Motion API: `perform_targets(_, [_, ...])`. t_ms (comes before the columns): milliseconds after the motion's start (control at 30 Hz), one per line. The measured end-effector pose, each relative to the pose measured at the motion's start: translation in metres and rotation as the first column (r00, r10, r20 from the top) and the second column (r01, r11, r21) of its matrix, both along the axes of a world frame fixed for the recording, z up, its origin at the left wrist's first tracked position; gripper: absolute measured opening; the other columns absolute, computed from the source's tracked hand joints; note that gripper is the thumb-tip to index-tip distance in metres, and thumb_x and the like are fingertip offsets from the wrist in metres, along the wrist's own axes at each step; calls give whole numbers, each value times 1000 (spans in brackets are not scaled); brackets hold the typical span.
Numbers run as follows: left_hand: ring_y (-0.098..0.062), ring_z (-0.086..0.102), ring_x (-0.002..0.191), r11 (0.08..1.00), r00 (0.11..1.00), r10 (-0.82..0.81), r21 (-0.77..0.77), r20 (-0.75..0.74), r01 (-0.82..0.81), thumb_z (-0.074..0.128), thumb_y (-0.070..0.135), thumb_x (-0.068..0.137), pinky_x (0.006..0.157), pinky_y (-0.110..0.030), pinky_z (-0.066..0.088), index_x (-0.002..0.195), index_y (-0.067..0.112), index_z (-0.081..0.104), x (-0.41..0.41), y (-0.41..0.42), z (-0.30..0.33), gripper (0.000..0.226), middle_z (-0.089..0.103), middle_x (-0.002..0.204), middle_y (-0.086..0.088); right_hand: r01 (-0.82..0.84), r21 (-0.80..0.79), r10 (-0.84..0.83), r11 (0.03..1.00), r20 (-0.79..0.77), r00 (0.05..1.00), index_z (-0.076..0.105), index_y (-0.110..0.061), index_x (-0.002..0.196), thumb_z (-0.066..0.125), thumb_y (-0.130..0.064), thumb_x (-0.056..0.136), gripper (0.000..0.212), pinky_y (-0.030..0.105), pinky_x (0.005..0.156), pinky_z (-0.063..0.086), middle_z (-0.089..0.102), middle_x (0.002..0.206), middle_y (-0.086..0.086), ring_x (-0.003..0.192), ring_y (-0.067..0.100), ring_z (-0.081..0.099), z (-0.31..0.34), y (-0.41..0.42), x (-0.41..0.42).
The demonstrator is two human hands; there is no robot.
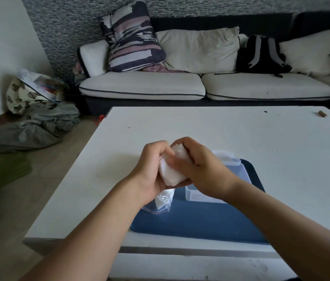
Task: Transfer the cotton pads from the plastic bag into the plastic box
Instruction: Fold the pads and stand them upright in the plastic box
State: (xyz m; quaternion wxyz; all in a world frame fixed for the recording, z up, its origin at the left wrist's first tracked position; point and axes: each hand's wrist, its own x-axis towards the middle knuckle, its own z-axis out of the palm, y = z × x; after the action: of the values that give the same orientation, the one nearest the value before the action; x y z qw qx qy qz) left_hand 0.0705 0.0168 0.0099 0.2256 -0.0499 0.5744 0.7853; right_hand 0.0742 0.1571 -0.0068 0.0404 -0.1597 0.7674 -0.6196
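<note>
Over the blue tray (200,220) on the white table (180,128), both hands meet; left hand (150,169) curled round the plastic bag (163,201), whose clear mouth end hangs below the palm; right hand (198,165) curled over the white stack of cotton pads (170,173), fingers wrapped on its top; pads up in the air, between both hands; plastic box (206,196) sits on the tray just beneath, lid (226,158) hinged back; faint label on box front, too blurred to read; small brown cylinder (322,114) at far table edge; sofa (200,86) behind with a backpack (261,55).
</note>
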Motion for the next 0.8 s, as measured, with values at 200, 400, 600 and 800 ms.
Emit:
perform_targets(200, [-30,69,78,858,853,511,-8,105,-513,56,58,86,89,-41,54,95,12,66,-1,28,-3,48,73,89,-13,295,21,-296,955,27,955,59,-12,109,64,-21,94,18,17,60,48,69,94,0,79,8,64,-6,-19,2])
perform_targets(400, [-33,73,97,843,843,534,-29,-61,-536,42,51,98,98,-54,54,94,18,75,-9,36,-9,47,78,95,-8,273,-248,-192,930,305,933,70,-8,97,65,-24,94,17,29,75,59,76,80,0,75,8,74,4,-22,8])
perform_targets(600, [-25,70,100,858,862,457,-147,-219,-493,35,51,103,98,-49,53,94,20,71,-16,44,-18,48,75,100,-4,220,-254,-130,942,329,935,70,-5,92,63,-22,98,19,25,69,58,73,76,3,72,13,72,5,-6,3])
perform_targets(800, [-11,61,104,585,674,-314,-696,-668,-417,61,41,94,89,-30,51,111,23,64,-24,34,-54,26,67,112,10,579,523,-675,626,-10,738,67,-5,77,84,-42,69,42,37,59,55,65,74,5,66,23,63,-16,89,-44])
